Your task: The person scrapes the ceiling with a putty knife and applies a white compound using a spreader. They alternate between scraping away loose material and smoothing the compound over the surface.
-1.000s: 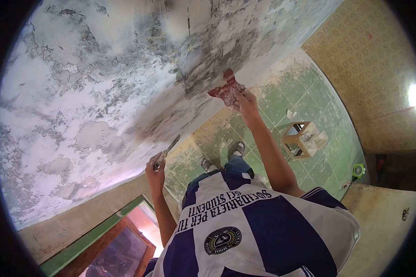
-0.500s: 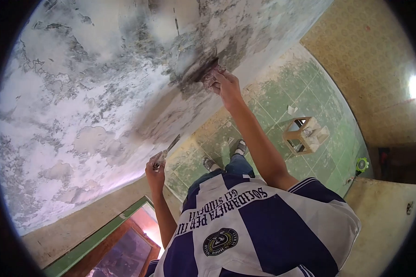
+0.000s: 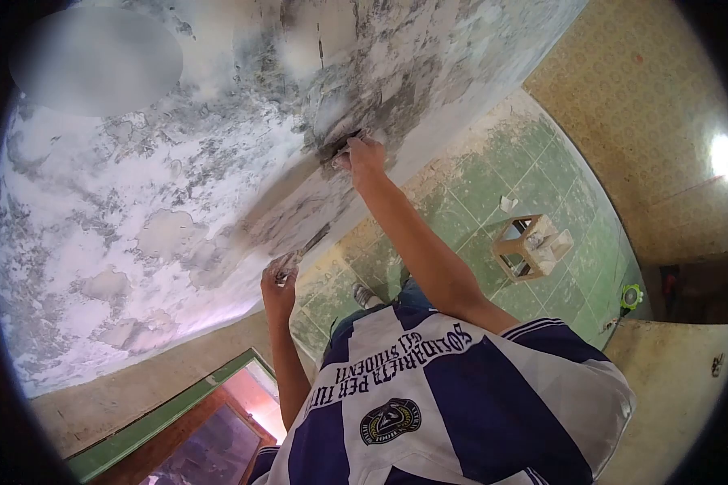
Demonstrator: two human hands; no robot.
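My right hand (image 3: 362,159) is closed around a putty-smeared scraper (image 3: 341,145), its dark straight edge right at the patchy wall (image 3: 166,174). Fingers hide most of that tool. Lower and to the left, my left hand (image 3: 278,284) grips a putty knife (image 3: 315,237); its thin blade points up and right, close by the wall's lower part. Whitish residue coats the fingers of both hands. Dark stains, grey smears and peeling paint mark the wall around the scraper.
A small wooden stool (image 3: 516,246) with a pale tray (image 3: 556,245) on top stands on dusty green floor tiles (image 3: 469,198). Beyond it lie a yellow-green round object (image 3: 632,297) and a pale panel (image 3: 671,364). A green-framed doorway (image 3: 170,416) is at lower left.
My right hand has moved left and slightly down along the wall with the scraper. The left hand has shifted a little upward, still holding the putty knife. A blurred grey oval now covers the upper left.
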